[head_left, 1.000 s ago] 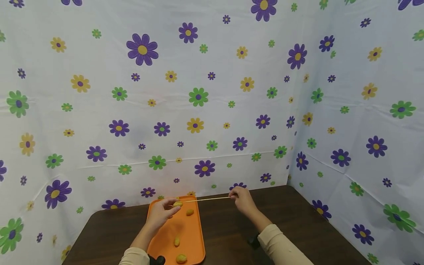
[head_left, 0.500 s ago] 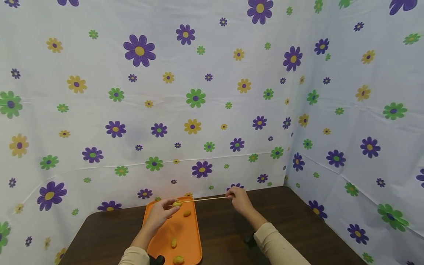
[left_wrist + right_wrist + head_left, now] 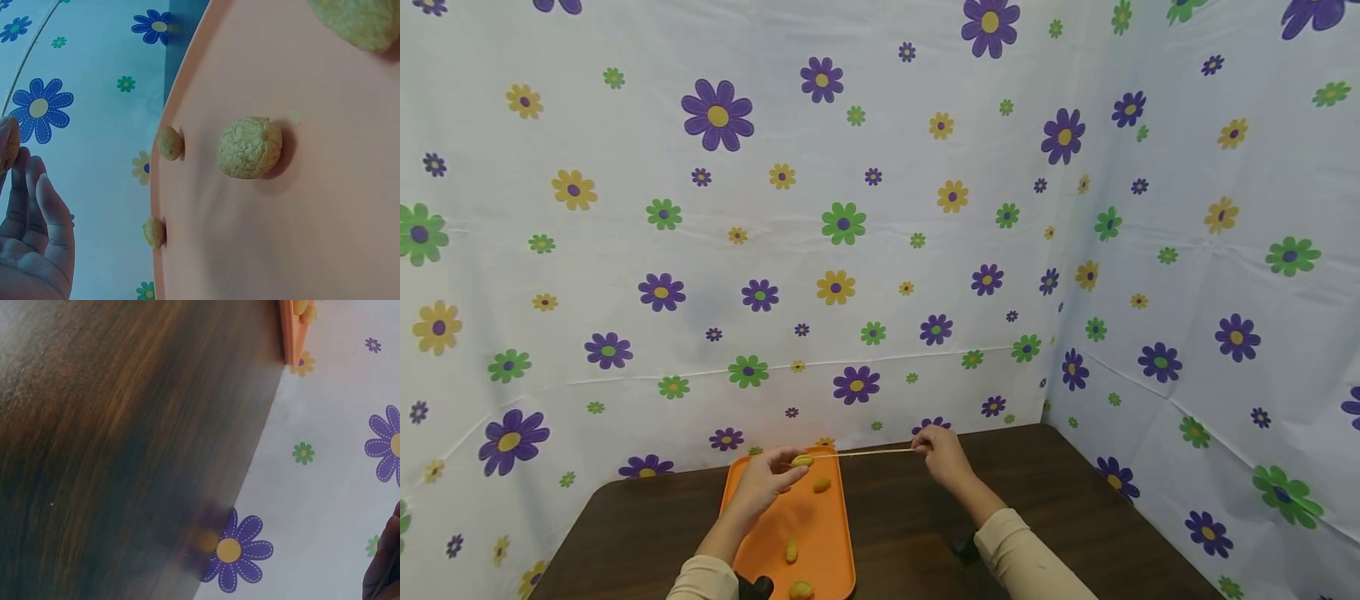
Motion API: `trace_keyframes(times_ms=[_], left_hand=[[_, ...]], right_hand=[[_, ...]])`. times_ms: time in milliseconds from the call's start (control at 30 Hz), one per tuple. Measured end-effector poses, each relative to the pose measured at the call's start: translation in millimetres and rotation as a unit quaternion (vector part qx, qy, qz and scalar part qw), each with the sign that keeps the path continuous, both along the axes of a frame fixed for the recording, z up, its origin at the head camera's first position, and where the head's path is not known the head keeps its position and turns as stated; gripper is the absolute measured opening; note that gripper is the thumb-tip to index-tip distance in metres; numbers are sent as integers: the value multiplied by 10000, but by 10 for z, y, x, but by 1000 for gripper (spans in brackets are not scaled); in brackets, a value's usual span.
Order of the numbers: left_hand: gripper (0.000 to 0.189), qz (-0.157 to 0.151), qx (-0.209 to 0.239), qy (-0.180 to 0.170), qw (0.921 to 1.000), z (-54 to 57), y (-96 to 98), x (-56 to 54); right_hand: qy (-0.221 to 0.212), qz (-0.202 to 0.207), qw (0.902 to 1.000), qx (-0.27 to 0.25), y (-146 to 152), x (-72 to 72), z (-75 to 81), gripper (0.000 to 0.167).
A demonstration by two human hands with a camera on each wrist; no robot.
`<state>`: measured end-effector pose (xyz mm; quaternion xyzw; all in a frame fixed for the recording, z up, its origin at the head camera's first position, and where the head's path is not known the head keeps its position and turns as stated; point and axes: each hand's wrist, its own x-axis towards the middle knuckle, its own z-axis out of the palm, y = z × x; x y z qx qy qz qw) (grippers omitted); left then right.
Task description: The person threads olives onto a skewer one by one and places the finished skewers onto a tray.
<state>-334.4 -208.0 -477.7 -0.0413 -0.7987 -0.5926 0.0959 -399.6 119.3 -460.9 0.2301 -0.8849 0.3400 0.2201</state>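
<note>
In the head view my left hand [image 3: 758,485] pinches a yellow-tan, wrinkled puff-like piece [image 3: 802,460] between thumb and fingers, above the far part of an orange tray [image 3: 842,517]. From that piece a thin pale strand [image 3: 872,452], like a skewer or taut cord, runs straight across to my right hand [image 3: 942,454]. The fingertips of the right hand pinch its far end. At the left edge of the left wrist view, the held piece [image 3: 9,145] and fingers show only in part. A sliver of the right hand [image 3: 384,556] appears in the right wrist view.
More wrinkled pieces lie spread on the tray, among them one near the middle [image 3: 249,147] and one by the rim [image 3: 169,142]. The tray sits on a dark wooden table [image 3: 910,533]. A flowered white sheet [image 3: 850,250] hangs behind and to the right.
The head view has shifted slightly, so the whole scene sits a little differently. Both hands keep the same grip, with the strand still stretched between them.
</note>
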Motion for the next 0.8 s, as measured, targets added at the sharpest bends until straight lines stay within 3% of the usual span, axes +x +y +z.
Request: trace_keyframes(times_ms=[233, 467, 700, 800], left_hand=[[26, 72, -25, -74, 9999, 5, 23, -9], [31, -70, 144, -120, 9998, 57, 51, -8], [33, -303, 303, -238, 9988, 22, 66, -16], [33, -261, 456, -217, 9984, 22, 72, -12]], right_hand=[[26, 54, 10000, -6, 34, -12, -38, 21], [142, 74, 9999, -21, 31, -28, -50, 22], [249, 246, 9994, 3, -7, -7, -53, 21], [296, 260, 9992, 0, -23, -1, -63, 22]])
